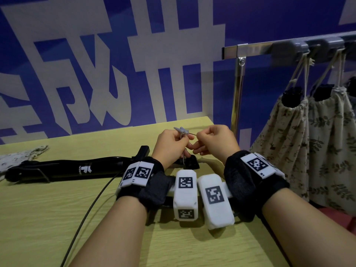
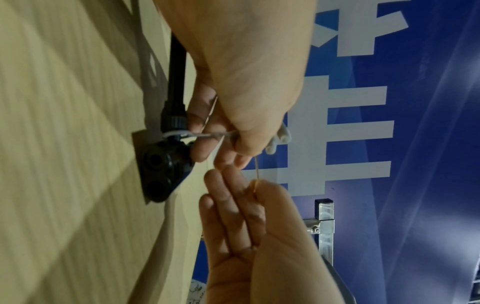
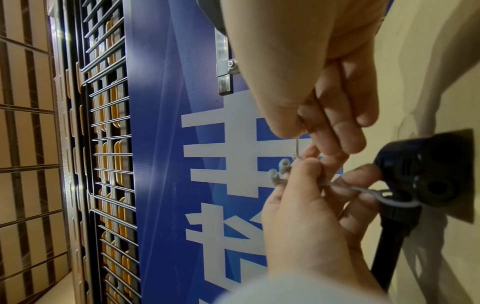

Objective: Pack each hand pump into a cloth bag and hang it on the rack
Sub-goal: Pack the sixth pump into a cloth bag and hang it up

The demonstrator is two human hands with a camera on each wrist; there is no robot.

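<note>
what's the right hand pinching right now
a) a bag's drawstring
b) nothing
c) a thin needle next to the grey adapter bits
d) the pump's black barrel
c: the right hand pinches a thin needle leading to the grey adapter holder held by the left hand.

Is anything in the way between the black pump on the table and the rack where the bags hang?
Nothing visible blocks it. The hand pump lies on the table, the rack to its right. Both hands pinch its small grey accessory.
</note>
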